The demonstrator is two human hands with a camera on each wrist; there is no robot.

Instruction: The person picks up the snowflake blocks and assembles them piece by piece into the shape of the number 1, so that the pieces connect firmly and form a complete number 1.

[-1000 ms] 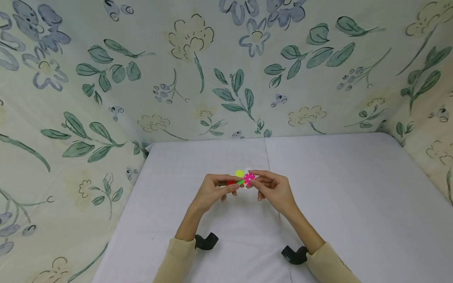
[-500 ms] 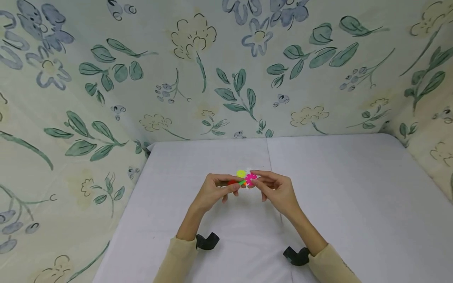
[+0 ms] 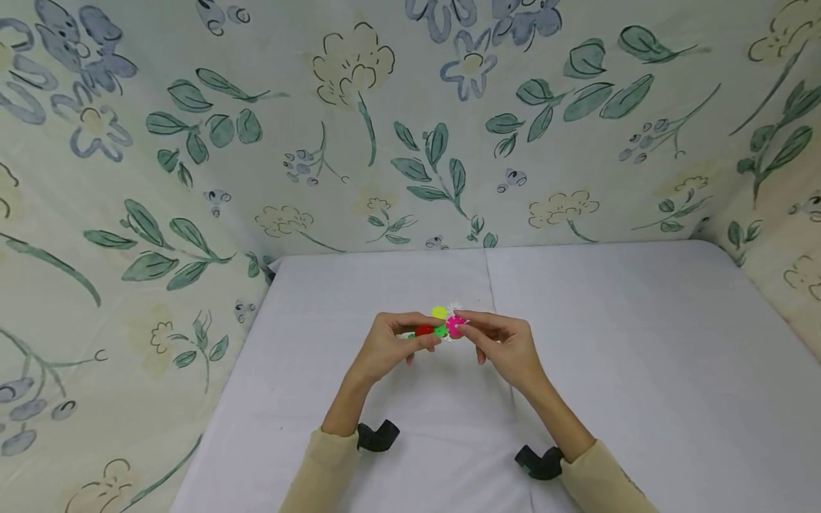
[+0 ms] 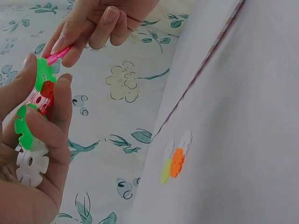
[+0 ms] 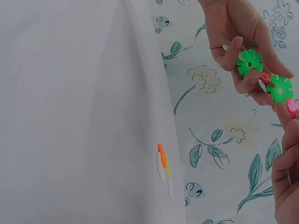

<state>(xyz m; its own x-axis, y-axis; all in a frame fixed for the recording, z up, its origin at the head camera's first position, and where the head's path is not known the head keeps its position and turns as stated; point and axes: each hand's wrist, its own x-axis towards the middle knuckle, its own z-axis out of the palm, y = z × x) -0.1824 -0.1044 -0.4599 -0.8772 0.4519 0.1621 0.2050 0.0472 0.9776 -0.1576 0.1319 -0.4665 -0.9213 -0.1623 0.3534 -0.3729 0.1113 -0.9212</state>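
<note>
My left hand (image 3: pixel 387 348) grips a short chain of notched snowflake discs above the table. In the left wrist view it includes a white disc (image 4: pixel 32 168), a green disc (image 4: pixel 24 128), a red piece (image 4: pixel 47 88) and a second green disc (image 4: pixel 45 74) at the far end. My right hand (image 3: pixel 508 347) pinches a pink disc (image 3: pixel 455 326) between thumb and fingers. This pink disc meets the rim of the end green disc, also seen in the right wrist view (image 5: pixel 281 88). Fingers cover part of the chain.
On the white-clothed table (image 3: pixel 359 285) lie an orange disc (image 4: pixel 177 162), a yellow disc (image 4: pixel 166 171) and white discs (image 4: pixel 187 141), grouped close together beyond the hands. Floral fabric (image 3: pixel 256 128) rises behind the table and along its sides.
The green disc between the hands turned from edge-on to show more of its face, and more of the red piece shows in the left hand. Both hands keep nearly the same place.
</note>
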